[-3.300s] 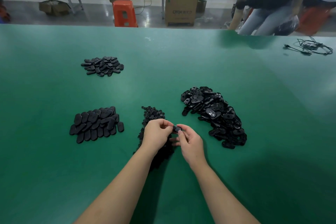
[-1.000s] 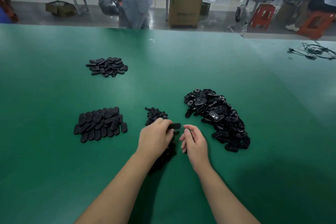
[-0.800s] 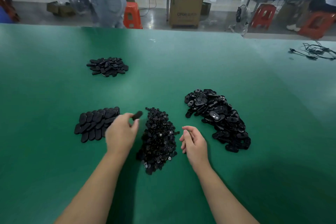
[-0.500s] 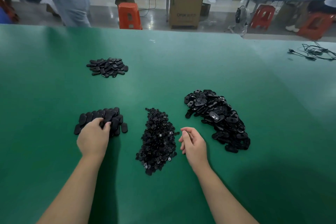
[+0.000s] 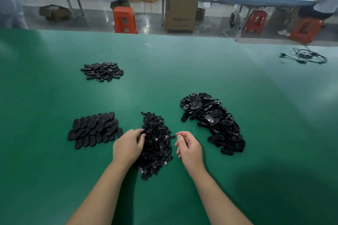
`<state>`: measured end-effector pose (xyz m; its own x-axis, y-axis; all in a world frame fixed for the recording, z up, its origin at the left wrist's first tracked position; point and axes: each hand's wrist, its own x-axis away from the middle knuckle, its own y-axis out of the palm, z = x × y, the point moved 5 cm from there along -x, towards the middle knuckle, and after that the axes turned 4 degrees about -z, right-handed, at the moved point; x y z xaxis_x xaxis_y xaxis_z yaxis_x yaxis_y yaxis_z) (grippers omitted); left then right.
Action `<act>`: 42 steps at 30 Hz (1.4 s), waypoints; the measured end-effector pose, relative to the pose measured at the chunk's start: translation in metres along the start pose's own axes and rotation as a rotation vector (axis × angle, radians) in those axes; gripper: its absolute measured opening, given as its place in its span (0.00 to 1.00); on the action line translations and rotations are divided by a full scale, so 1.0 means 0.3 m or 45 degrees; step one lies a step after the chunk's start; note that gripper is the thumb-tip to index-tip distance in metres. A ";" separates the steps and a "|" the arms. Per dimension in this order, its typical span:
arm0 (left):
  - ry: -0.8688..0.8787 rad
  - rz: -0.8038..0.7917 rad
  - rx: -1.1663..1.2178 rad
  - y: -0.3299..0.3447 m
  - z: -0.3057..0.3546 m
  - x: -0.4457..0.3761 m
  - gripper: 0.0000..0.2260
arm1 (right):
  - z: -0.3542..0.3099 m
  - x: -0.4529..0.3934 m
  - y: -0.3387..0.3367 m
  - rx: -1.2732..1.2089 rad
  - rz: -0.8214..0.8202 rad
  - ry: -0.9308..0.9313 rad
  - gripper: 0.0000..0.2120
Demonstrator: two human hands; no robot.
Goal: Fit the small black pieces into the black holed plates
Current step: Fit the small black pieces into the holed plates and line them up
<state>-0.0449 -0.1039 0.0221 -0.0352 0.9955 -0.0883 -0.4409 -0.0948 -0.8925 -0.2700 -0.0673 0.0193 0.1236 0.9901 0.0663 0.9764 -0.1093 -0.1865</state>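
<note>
**Workstation status: hands at the centre pile**

Your left hand [image 5: 128,147] rests against the left edge of the pile of small black pieces [image 5: 157,144], which lies at the centre of the green table [image 5: 182,71]. Its fingers [image 5: 139,132] are lightly curved and touch the pieces at the pile's upper left side. You cannot tell from this view whether a piece is pinched under the fingertips.

Your right hand [image 5: 189,149] sits just beside the right edge of the same pile, apart from it. Its fingers are loosely curled toward the palm and hold nothing visible.

The holed plates [image 5: 212,120] lie in a loose heap to the right of the small pieces, beyond your right hand. Several plates show a light spot at the hole.

To the left of the centre pile, a group of flat black oval parts [image 5: 94,129] lies in overlapping rows. A smaller heap of black parts [image 5: 102,71] lies farther back on the left, well apart from the others.

A tangle of black cable [image 5: 307,55] lies at the far right of the table. Beyond the table edge stand an orange stool [image 5: 124,20] and a cardboard box [image 5: 181,14].
</note>
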 end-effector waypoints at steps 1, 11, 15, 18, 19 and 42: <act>-0.009 0.010 -0.003 0.001 -0.003 -0.001 0.13 | 0.000 0.000 0.001 0.008 -0.002 -0.002 0.08; 0.036 0.124 0.084 -0.011 -0.017 0.023 0.04 | 0.008 -0.003 0.003 0.046 -0.035 -0.011 0.08; 0.035 0.112 0.094 -0.010 -0.016 0.021 0.04 | 0.014 -0.003 0.006 0.051 -0.056 -0.004 0.08; 0.027 0.114 0.111 -0.012 -0.018 0.024 0.03 | 0.014 -0.013 0.004 0.048 -0.085 0.031 0.09; 0.025 0.118 0.122 -0.013 -0.019 0.024 0.03 | 0.012 -0.019 0.002 0.032 -0.096 0.045 0.09; 0.017 0.055 0.232 0.003 -0.040 0.018 0.06 | -0.073 -0.190 -0.039 1.290 -0.276 -0.205 0.15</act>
<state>-0.0348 -0.0988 0.0155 -0.0462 0.9902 -0.1315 -0.5943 -0.1330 -0.7932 -0.2847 -0.1244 0.0392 -0.1337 0.9879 0.0788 0.3605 0.1226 -0.9247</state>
